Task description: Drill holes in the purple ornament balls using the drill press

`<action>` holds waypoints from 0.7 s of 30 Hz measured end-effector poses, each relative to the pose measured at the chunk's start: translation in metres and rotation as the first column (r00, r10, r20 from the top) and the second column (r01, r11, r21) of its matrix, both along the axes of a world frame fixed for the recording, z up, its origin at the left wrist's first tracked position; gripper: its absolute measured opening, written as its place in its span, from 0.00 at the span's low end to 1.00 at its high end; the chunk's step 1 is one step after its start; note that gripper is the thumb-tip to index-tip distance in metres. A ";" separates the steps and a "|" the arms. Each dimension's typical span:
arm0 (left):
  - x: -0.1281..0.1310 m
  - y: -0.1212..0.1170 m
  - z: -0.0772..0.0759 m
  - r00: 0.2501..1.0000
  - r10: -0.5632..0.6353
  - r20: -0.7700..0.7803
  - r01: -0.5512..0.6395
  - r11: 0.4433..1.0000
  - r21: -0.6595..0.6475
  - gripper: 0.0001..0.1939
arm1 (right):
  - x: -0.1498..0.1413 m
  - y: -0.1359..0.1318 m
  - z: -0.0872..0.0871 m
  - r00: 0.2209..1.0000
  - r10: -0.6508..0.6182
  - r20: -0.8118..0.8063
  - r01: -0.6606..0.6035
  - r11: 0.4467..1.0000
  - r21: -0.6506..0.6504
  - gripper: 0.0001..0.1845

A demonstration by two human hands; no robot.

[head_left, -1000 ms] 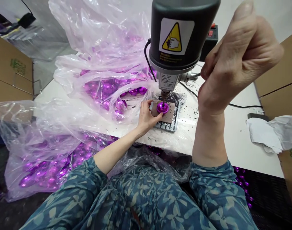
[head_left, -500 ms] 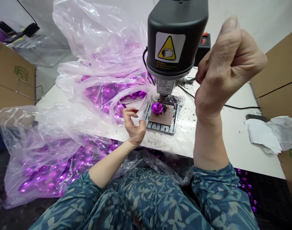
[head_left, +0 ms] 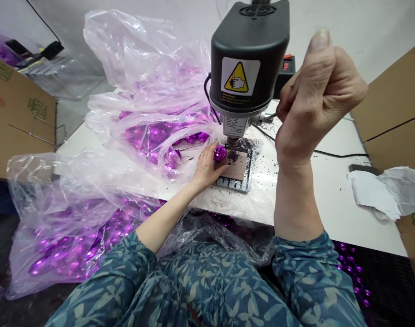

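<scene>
A small bench drill (head_left: 248,68) stands on the white table (head_left: 333,200), its bit over a metal base plate (head_left: 236,175) dusted with dark chips. My left hand (head_left: 205,168) rests at the plate's left edge, fingers closed on a shiny purple cap (head_left: 220,153) just left of the bit. My right hand (head_left: 316,95) is raised in a fist beside the drill head, gripping the drill's feed lever (head_left: 267,119), which is mostly hidden.
A clear plastic bag (head_left: 149,91) of purple caps lies on the table left of the drill. Another bag (head_left: 64,227) of caps hangs below the table edge. Cardboard boxes (head_left: 394,113) stand at both sides. Crumpled white paper (head_left: 381,190) lies at right.
My left hand let go of a cap under the bit, drew back toward me, then reached in again and now holds a cap at the plate's left edge. My right fist stayed on the lever.
</scene>
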State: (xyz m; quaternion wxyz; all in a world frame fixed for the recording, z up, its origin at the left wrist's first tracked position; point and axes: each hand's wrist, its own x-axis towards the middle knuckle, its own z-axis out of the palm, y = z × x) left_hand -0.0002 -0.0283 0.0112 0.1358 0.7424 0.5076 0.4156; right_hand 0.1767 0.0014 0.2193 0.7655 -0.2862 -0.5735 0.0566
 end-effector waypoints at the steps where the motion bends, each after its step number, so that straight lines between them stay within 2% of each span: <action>1: -0.002 0.006 -0.003 1.000 -0.012 0.014 0.013 0.999 -0.037 0.34 | 0.000 0.000 0.000 1.000 0.014 -0.003 -0.014 1.000 0.007 0.34; 5: -0.010 0.014 -0.010 0.991 0.025 0.128 -0.018 0.998 -0.054 0.27 | -0.001 -0.002 0.001 1.000 0.028 -0.015 -0.027 0.999 0.041 0.34; 9: -0.017 -0.005 -0.001 0.957 0.059 0.284 -0.050 0.998 -0.039 0.29 | -0.004 -0.006 0.006 0.998 0.041 -0.042 -0.037 0.994 0.103 0.34; 11: -0.020 -0.024 0.009 0.919 -0.002 0.393 0.040 0.995 -0.087 0.30 | -0.005 -0.008 0.007 0.997 0.068 -0.048 -0.062 0.992 0.114 0.33; 12: -0.021 -0.036 0.014 0.889 -0.065 0.452 0.135 0.983 -0.124 0.29 | -0.005 -0.009 0.008 0.996 0.077 -0.052 -0.071 0.992 0.108 0.33; 13: -0.022 -0.049 0.019 0.849 -0.150 0.506 0.267 0.949 -0.167 0.28 | -0.005 -0.009 0.008 0.995 0.084 -0.056 -0.078 0.992 0.097 0.33; 14: -0.023 -0.063 0.022 0.799 -0.248 0.547 0.421 0.881 -0.216 0.26 | -0.005 -0.009 0.007 0.994 0.090 -0.057 -0.085 0.993 0.088 0.32; 15: -0.024 -0.077 0.024 0.742 -0.347 0.574 0.571 0.775 -0.270 0.25 | -0.005 -0.008 0.007 0.994 0.096 -0.060 -0.091 0.992 0.083 0.32; 16: -0.023 -0.091 0.023 0.686 -0.431 0.585 0.689 0.644 -0.333 0.24 | -0.004 -0.008 0.005 0.993 0.100 -0.063 -0.095 0.992 0.080 0.32; 17: -0.023 -0.105 0.020 0.646 -0.491 0.585 0.756 0.518 -0.400 0.23 | -0.003 -0.007 0.004 0.993 0.104 -0.063 -0.098 0.992 0.080 0.32; 18: -0.021 -0.118 0.014 0.627 -0.527 0.573 0.779 0.423 -0.463 0.23 | -0.002 -0.006 0.003 0.992 0.105 -0.064 -0.099 0.991 0.089 0.31; 19: -0.019 -0.130 0.006 0.633 -0.544 0.550 0.770 0.370 -0.520 0.22 | -0.002 -0.005 0.003 0.993 0.104 -0.062 -0.098 0.991 0.090 0.31; 20: -0.017 -0.141 -0.004 0.660 -0.548 0.514 0.740 0.357 -0.570 0.21 | -0.002 -0.005 0.003 0.993 0.099 -0.061 -0.094 0.992 0.090 0.31; 21: -0.014 -0.151 -0.014 0.699 -0.547 0.461 0.697 0.374 -0.612 0.19 | -0.002 -0.006 0.003 0.994 0.096 -0.060 -0.091 0.993 0.079 0.31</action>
